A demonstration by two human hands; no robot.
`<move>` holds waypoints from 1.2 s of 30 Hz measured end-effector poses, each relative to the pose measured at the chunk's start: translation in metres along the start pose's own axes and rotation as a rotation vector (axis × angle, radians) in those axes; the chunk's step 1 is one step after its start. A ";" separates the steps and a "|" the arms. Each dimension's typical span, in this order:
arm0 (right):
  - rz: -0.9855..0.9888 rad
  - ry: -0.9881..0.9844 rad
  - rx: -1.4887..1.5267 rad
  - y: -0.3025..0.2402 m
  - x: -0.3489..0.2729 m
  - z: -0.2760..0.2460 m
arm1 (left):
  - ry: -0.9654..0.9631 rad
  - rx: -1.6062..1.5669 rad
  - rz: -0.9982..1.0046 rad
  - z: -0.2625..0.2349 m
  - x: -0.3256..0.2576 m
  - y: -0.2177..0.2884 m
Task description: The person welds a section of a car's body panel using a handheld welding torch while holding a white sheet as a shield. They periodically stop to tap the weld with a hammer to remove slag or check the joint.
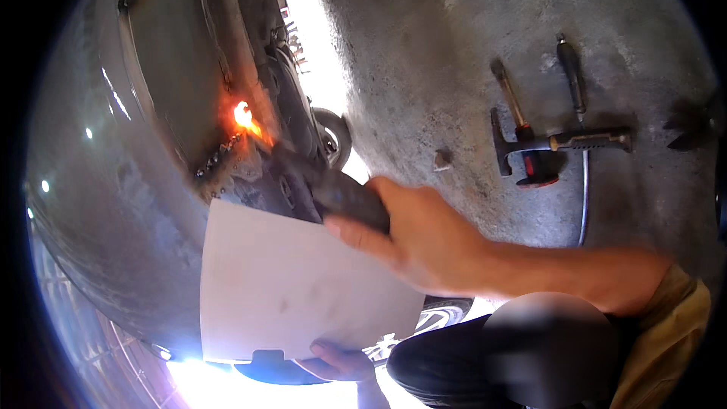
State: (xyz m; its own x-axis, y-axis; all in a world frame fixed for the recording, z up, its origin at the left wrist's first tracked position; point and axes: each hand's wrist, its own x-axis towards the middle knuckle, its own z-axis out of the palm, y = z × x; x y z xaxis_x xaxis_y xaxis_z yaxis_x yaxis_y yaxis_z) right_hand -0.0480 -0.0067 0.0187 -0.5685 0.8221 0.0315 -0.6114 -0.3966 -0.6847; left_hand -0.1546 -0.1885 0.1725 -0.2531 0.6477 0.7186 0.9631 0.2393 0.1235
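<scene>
Sparks and an orange glow [244, 116] sit at the seam of a large rounded metal tank [113, 167], where the tip of a dark welding holder [333, 191] meets the steel. The holder's long axis runs from lower right to upper left, pointing up at the glowing spot. The right hand [424, 238] grips its handle with fingers wrapped tight around it, forearm coming in from the right edge. Just below, a flat pale board [295, 288] stands between the viewer and the seam, its upper edge touching the holder; the left hand [337, 360] pinches the board's bottom edge, fingers curled under it. The tank's curved wall fills the left half, leaving little room there. To the right, bare concrete floor [454, 45] lies open. Well apart on it rest a chipping hammer [556, 144], a chisel-like tool [509, 92], a screwdriver [573, 76] and a thin cable [585, 197]. A small stone [442, 159] lies nearer the hand.
</scene>
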 end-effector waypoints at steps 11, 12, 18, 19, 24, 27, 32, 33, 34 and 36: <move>-0.026 0.094 0.032 -0.018 -0.006 -0.040 | -0.030 0.087 0.051 -0.002 -0.003 -0.002; -0.047 0.080 0.032 -0.021 -0.008 -0.043 | -0.050 0.081 0.072 -0.001 -0.002 -0.003; -0.016 -0.064 0.041 -0.026 -0.004 -0.042 | 0.030 0.028 0.046 0.014 0.006 -0.001; -0.021 -0.062 0.021 -0.026 -0.004 -0.041 | 0.039 0.024 0.038 0.013 0.004 -0.001; -0.006 -0.084 0.046 -0.021 0.000 -0.041 | -0.040 0.070 0.040 0.012 -0.002 -0.001; -0.003 -0.101 0.094 -0.017 0.004 -0.038 | -0.043 0.115 0.099 0.010 -0.002 -0.005; 0.048 -0.149 0.230 -0.006 0.006 -0.032 | -0.028 0.123 0.045 0.007 -0.002 -0.001; 0.076 -0.175 0.299 -0.003 0.006 -0.030 | -0.018 0.127 0.038 0.007 -0.002 0.000; 0.104 -0.201 0.367 -0.001 0.006 -0.029 | -0.011 0.170 0.037 0.005 -0.001 0.000; 0.123 -0.215 0.447 0.002 0.007 -0.027 | -0.003 0.250 0.035 0.004 0.001 0.000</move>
State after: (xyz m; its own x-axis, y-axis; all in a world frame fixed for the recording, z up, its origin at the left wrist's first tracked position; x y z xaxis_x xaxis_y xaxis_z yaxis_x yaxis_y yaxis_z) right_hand -0.0390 0.0094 -0.0020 -0.7231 0.6740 0.1513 -0.6814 -0.6600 -0.3163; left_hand -0.1551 -0.1852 0.1701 -0.2211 0.6609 0.7172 0.9185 0.3882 -0.0746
